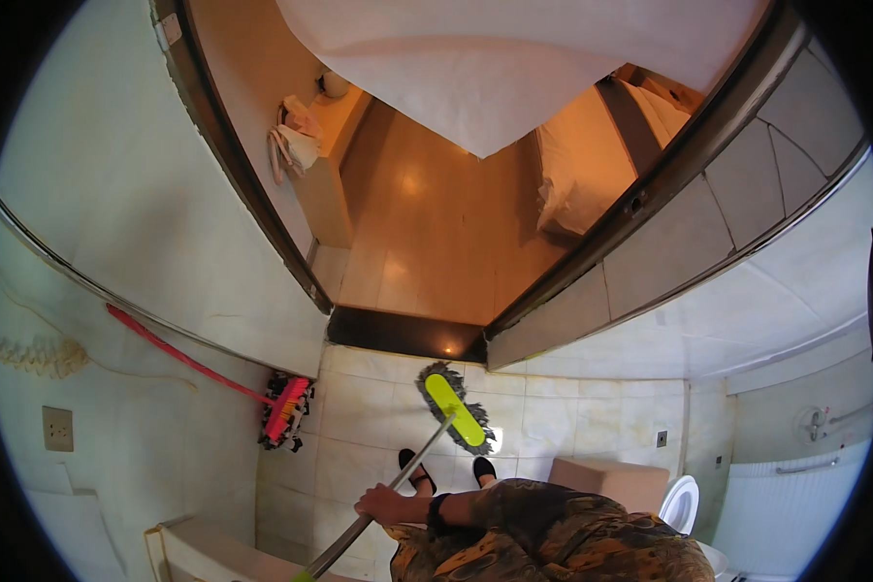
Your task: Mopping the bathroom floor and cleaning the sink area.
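Observation:
My right hand [382,504] is closed around the metal pole [413,460] of a flat mop, its arm reaching in from the right in a patterned sleeve, with a dark band at the wrist. The pole runs from the lower left up to the mop's lime-green head [457,411]. Grey fringe [440,372] spreads around that head on the pale tiled floor, just short of the dark door sill [407,335]. My left hand does not show. Below the mop head are my two dark shoes [484,471].
A red-handled pink brush [286,407] leans by the left wall. A brown box-like block [611,482] and a toilet seat [680,503] stand at right. Past the sill lies a wooden floor [427,223] with a bed [592,160]; a white cloth [485,87] hangs over the doorway.

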{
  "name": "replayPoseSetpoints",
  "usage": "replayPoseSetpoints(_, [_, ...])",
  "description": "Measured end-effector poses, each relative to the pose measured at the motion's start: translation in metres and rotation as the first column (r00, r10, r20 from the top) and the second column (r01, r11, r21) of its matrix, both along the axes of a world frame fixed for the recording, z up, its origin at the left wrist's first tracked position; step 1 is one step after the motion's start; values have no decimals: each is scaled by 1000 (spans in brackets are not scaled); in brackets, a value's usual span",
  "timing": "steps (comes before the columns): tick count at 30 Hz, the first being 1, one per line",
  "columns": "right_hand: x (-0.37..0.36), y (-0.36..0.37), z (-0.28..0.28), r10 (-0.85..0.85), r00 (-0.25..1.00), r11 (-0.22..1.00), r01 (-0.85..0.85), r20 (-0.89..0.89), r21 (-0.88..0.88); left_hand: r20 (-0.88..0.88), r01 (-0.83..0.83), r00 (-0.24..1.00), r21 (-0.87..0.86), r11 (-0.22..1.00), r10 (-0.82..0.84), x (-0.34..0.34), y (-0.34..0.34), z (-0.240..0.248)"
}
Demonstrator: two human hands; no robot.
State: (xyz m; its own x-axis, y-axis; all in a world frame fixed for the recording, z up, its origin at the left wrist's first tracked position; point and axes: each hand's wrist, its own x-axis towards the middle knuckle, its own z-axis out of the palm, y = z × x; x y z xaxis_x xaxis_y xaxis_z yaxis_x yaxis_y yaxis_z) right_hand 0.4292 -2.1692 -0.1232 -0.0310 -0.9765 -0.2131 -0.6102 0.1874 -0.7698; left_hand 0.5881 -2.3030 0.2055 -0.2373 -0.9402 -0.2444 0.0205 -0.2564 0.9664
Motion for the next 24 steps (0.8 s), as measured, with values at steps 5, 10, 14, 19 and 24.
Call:
replayPoseSetpoints(5, [-10, -5, 10, 109, 985, 993, -103, -131, 56, 13, -143, 990, 24, 989, 143, 2, 12, -3])
replayPoseSetpoints(10, [-20, 31, 13, -10, 1000, 1000, 10, 18, 11, 19, -186, 982, -24, 982, 186, -8, 40, 0])
replayPoseSetpoints(14, [-28, 66, 6, -33, 999, 999, 33, 21, 17, -24, -169, 985, -32, 985, 168, -25, 72, -1])
replayPoseSetpoints(19, [-52, 135, 7, -11, 1000, 992, 11, 3, 124, -50, -21, 998, 60, 998, 24, -33, 123, -16])
replayPoseSetpoints(24, [-68, 201, 17, -114, 993, 977, 110, 10, 184, -189, 112, 978, 113, 987, -89, -41, 167, -32])
